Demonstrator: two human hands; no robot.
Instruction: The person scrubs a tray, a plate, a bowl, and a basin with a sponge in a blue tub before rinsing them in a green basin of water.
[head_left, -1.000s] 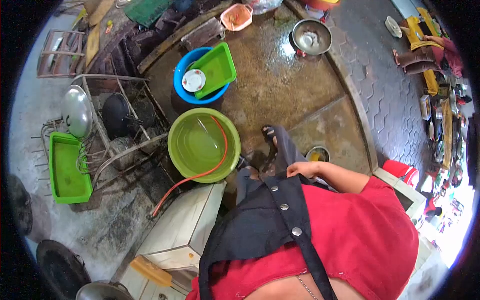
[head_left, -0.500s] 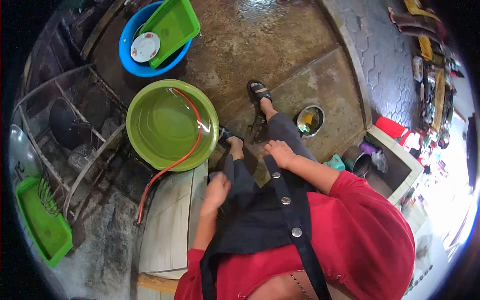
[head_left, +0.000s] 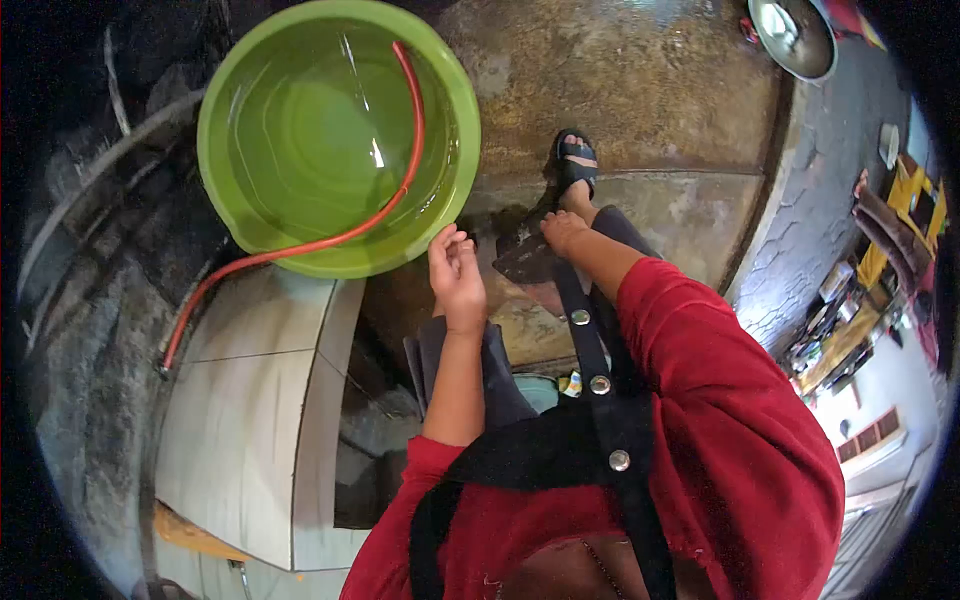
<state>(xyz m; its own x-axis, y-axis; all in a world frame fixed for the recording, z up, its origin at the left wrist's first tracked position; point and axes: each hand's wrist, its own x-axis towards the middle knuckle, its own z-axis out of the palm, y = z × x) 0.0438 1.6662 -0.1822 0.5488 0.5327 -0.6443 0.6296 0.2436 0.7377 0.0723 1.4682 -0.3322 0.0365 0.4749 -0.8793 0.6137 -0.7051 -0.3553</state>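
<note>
The green basin (head_left: 462,120) lies ahead and to the left of the left hand (head_left: 460,278), which is the nearer one, loosely half-curled and seemingly bare, close by the near-right rim. The orange hose (head_left: 340,237) bends across the basin and slants over the near rim toward the tiled counter (head_left: 245,410). The right hand (head_left: 568,235) sits farther right, fingers bent downward; I cannot tell whether they grip anything.

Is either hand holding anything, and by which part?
The left hand holds nothing visible, near the green basin; the right hand is at the dark clothing, its grip unclear.
</note>
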